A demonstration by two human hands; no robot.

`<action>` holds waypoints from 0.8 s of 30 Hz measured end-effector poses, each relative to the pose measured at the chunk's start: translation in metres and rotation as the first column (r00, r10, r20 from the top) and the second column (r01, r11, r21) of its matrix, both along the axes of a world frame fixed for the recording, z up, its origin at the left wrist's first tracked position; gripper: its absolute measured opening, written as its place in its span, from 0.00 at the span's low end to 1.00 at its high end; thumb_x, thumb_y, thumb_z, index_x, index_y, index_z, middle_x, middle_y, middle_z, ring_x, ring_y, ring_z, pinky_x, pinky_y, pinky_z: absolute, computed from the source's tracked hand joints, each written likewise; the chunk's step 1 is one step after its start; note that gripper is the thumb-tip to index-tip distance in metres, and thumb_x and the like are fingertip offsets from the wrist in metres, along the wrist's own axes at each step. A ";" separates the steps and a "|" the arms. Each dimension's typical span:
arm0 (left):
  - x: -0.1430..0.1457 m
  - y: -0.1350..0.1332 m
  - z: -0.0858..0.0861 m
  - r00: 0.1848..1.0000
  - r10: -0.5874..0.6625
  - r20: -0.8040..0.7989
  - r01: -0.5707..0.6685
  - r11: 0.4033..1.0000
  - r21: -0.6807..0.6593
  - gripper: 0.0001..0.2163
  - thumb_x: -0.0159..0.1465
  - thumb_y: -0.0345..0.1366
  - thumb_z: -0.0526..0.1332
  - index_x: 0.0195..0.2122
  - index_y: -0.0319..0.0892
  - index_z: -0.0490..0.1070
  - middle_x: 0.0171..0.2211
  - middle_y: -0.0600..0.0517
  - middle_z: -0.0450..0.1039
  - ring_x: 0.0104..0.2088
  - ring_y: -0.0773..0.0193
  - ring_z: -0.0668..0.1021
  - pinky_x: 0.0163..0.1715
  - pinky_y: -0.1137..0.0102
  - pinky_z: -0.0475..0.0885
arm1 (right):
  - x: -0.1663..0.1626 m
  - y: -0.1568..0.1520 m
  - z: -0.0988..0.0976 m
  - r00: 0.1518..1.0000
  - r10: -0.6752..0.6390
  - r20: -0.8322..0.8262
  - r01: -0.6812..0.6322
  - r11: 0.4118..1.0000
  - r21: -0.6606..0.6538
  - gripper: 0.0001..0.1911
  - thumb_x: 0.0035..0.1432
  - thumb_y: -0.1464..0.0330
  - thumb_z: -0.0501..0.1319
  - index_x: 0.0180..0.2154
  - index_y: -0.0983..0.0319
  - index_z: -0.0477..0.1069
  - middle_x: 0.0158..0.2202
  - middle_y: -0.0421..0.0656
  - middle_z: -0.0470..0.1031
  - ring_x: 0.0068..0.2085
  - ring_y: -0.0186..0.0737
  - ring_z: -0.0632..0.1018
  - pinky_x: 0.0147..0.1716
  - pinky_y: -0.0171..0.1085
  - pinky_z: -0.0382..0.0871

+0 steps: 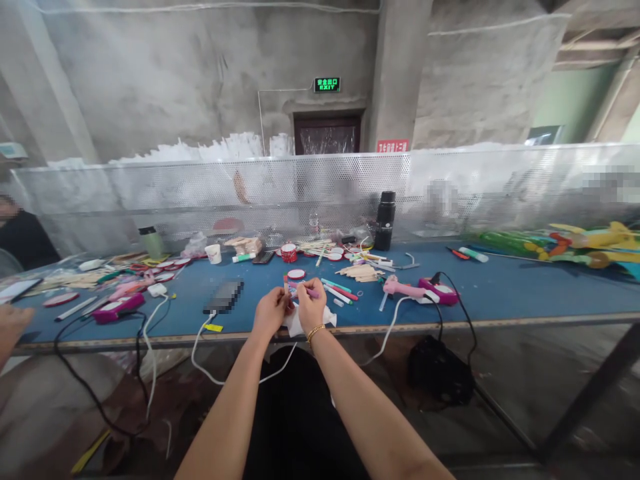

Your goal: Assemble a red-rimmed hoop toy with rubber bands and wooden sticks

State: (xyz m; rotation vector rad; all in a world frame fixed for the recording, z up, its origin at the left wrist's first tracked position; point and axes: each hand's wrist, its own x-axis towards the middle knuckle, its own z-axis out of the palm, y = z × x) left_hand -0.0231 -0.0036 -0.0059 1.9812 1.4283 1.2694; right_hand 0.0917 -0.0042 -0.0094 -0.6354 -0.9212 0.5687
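Observation:
My left hand (273,311) is closed at the table's front edge, pinching a narrow coloured strip (286,283) with orange and green on it; its exact kind is too small to tell. Close beside it, my right hand (312,305) grips a purple marker (313,293), held slantwise toward the left hand's fingertips. Beneath both hands lies a crumpled white tissue (327,319). A round, red-rimmed disc (296,274) rests just beyond them. Several coloured markers (341,291) lie to the right of my right hand. The fingers partly hide where the marker tip meets the strip.
A pink glue gun (407,289) lies right, by wooden sticks (361,273). A black flask (385,221) stands behind. Left are a phone (224,297), a paper cup (213,253) and a purple device (117,308). Cables hang over the edge. Another person's hand (14,327) shows far left.

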 end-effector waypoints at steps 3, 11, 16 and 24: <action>-0.001 0.001 -0.001 1.000 0.019 -0.017 -0.019 1.000 0.010 0.11 0.66 0.44 0.55 0.32 0.45 0.71 0.27 0.52 0.79 0.26 0.62 0.78 0.28 0.70 0.67 | 0.000 0.000 -0.001 1.000 0.007 0.021 -0.007 1.000 0.003 0.07 0.54 0.69 0.59 0.25 0.59 0.63 0.23 0.33 0.64 0.28 0.33 0.67 0.33 0.34 0.64; 0.000 -0.003 0.000 0.999 0.030 -0.037 -0.029 0.999 0.024 0.10 0.66 0.42 0.54 0.32 0.45 0.71 0.27 0.53 0.79 0.25 0.62 0.77 0.27 0.70 0.65 | -0.001 0.002 -0.003 0.998 -0.002 0.061 0.001 1.000 0.008 0.08 0.54 0.70 0.59 0.24 0.59 0.63 0.24 0.34 0.65 0.29 0.34 0.67 0.34 0.35 0.64; 0.000 -0.005 0.001 0.999 0.035 -0.041 -0.034 0.999 0.034 0.10 0.66 0.42 0.54 0.31 0.45 0.70 0.25 0.53 0.78 0.25 0.62 0.77 0.27 0.70 0.65 | -0.002 0.002 -0.004 0.998 -0.005 0.056 0.004 1.000 0.003 0.08 0.55 0.69 0.59 0.25 0.59 0.64 0.23 0.34 0.66 0.29 0.34 0.68 0.34 0.35 0.64; -0.001 -0.003 -0.001 0.998 0.039 -0.055 -0.037 0.999 0.038 0.11 0.66 0.43 0.54 0.30 0.46 0.69 0.25 0.52 0.78 0.26 0.62 0.77 0.28 0.70 0.65 | -0.003 0.000 -0.003 0.998 -0.001 0.061 0.001 1.000 0.005 0.08 0.55 0.69 0.59 0.25 0.59 0.64 0.23 0.34 0.67 0.29 0.34 0.69 0.34 0.35 0.64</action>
